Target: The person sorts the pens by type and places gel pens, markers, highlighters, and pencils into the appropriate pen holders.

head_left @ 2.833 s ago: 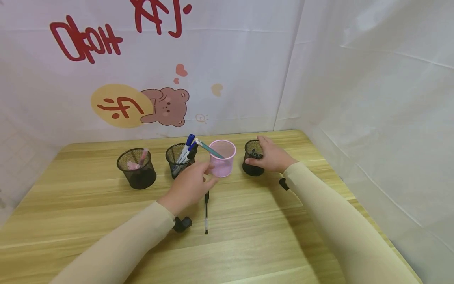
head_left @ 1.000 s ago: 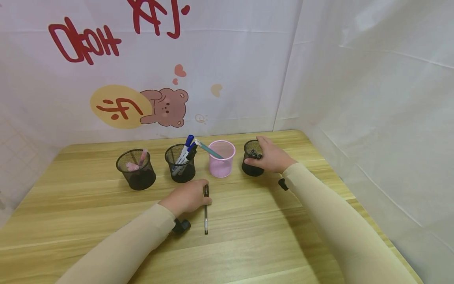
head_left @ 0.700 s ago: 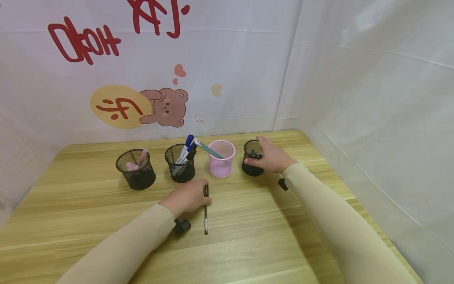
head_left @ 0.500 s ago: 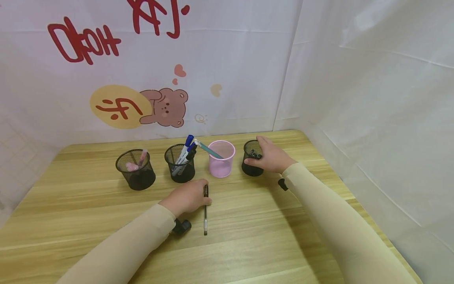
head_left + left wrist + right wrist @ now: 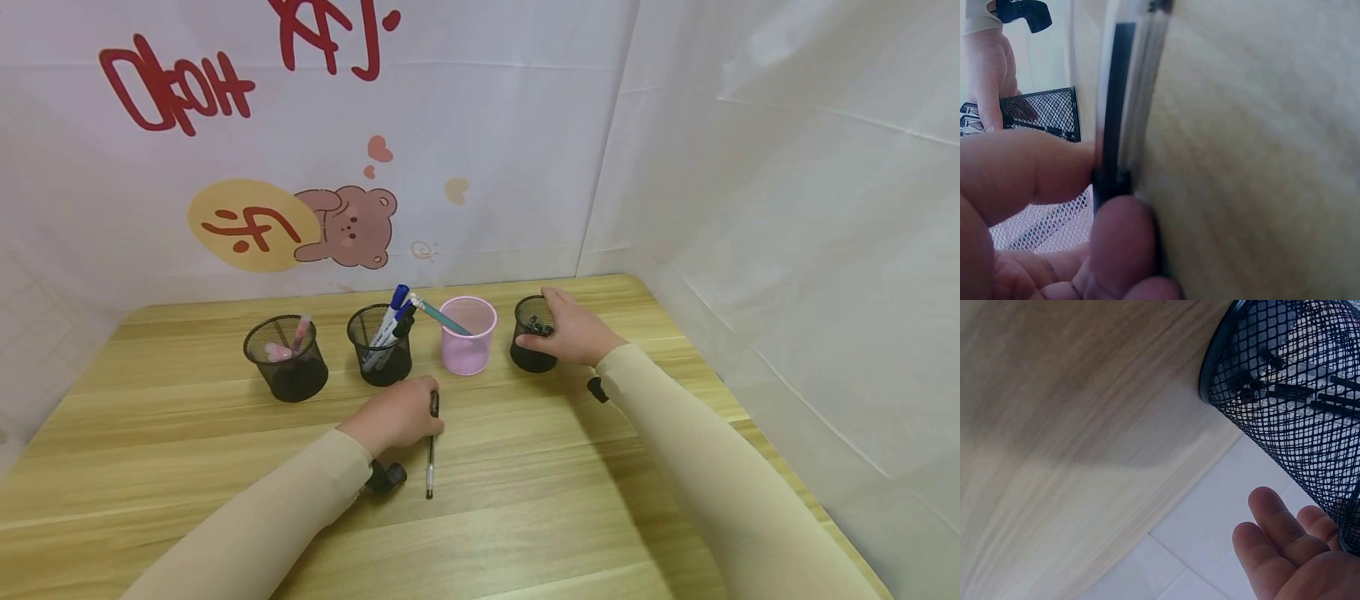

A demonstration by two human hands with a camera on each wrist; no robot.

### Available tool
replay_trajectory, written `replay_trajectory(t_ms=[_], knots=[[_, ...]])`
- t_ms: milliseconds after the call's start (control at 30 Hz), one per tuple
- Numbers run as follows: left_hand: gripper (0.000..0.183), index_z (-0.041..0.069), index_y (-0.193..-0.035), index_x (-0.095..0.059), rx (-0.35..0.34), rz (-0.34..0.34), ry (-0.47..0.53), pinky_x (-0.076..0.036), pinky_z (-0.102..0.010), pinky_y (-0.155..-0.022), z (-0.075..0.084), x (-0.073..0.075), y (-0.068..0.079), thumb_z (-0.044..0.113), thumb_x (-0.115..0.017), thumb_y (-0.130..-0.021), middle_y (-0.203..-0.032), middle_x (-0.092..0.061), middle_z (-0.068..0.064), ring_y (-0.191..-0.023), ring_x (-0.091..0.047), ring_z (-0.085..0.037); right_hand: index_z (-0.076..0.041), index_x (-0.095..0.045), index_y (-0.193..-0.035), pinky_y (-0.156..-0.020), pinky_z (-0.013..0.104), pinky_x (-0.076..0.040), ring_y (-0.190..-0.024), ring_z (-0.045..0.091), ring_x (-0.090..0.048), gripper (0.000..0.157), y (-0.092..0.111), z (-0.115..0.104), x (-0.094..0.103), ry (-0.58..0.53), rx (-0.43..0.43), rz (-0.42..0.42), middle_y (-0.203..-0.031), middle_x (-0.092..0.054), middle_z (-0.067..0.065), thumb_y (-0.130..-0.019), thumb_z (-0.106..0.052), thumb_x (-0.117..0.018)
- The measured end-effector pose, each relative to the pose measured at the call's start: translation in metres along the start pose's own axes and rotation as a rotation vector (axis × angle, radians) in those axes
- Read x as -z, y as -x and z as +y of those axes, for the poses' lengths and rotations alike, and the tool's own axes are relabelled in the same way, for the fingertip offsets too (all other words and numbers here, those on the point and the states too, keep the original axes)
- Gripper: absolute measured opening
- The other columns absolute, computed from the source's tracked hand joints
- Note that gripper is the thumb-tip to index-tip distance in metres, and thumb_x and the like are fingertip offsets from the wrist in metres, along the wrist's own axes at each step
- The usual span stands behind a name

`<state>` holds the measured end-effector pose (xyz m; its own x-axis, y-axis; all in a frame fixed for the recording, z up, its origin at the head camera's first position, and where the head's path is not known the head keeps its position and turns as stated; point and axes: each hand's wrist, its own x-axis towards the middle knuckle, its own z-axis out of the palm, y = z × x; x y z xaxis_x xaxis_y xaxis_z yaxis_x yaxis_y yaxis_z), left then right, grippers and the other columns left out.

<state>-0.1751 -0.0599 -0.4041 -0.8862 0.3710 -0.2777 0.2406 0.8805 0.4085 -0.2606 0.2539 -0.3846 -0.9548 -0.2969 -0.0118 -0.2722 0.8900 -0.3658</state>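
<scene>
My left hand (image 5: 397,414) pinches a clear pen with a black cap (image 5: 431,467) between thumb and fingers, at the middle of the table. Seen from the left wrist, the pen (image 5: 1116,100) lies close along the wood, and fingertips cover part of its black end. Farther right, my right hand (image 5: 573,329) grips the rim and side of a black mesh pen holder (image 5: 531,360). Inside that holder, several dark-tipped pens (image 5: 1329,400) show through the mesh in the right wrist view. A pink mesh holder (image 5: 467,357) with green pencils (image 5: 442,317) stands between the hands.
Left of the pink holder stands a black mesh holder (image 5: 386,372) with blue and black markers (image 5: 392,321). At far left, another black mesh holder (image 5: 296,383) contains pink pens (image 5: 301,333). White curtains (image 5: 510,167) hang behind and right of the wooden table (image 5: 525,500).
My left hand has come down from beside the pink holder and taken hold of the pen. Lately the pen's near end has swung slightly left. My right hand stays on its holder.
</scene>
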Motion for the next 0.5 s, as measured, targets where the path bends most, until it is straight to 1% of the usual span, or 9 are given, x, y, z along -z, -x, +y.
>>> replay_trajectory(t_ms=[167,267,500], knots=[[0.06,0.001,-0.14,-0.056,0.013,0.008,0.032,-0.052,-0.034,-0.074,-0.0014,-0.0001,0.0001,0.026,-0.078,-0.09,-0.104,-0.068,-0.007,-0.082,-0.06,-0.021,0.001,-0.017,-0.166,-0.126,0.058,-0.033,-0.156,0.043,-0.033,0.118,0.0,-0.0003,-0.0002,-0.005,-0.005,-0.004,-0.172,-0.024,0.023,-0.089,-0.069,-0.072],[0.06,0.001,-0.14,-0.055,0.018,0.013,0.063,-0.049,-0.032,-0.067,-0.0021,0.0003,0.0008,0.024,-0.077,-0.089,-0.102,-0.066,-0.007,-0.078,-0.06,-0.022,0.0,-0.015,-0.167,-0.127,0.058,-0.033,-0.157,0.043,-0.033,0.119,0.0,-0.0004,0.0002,-0.001,-0.01,-0.011,-0.172,-0.023,0.023,-0.089,-0.07,-0.071],[0.062,0.003,-0.142,-0.051,0.03,0.033,0.146,-0.047,-0.032,-0.063,-0.0041,-0.0009,0.0004,0.021,-0.075,-0.088,-0.103,-0.066,-0.01,-0.076,-0.059,-0.023,0.0,-0.014,-0.167,-0.127,0.057,-0.033,-0.157,0.042,-0.033,0.124,0.0014,-0.0016,0.0015,-0.001,-0.014,-0.021,-0.173,-0.022,0.022,-0.087,-0.077,-0.068]])
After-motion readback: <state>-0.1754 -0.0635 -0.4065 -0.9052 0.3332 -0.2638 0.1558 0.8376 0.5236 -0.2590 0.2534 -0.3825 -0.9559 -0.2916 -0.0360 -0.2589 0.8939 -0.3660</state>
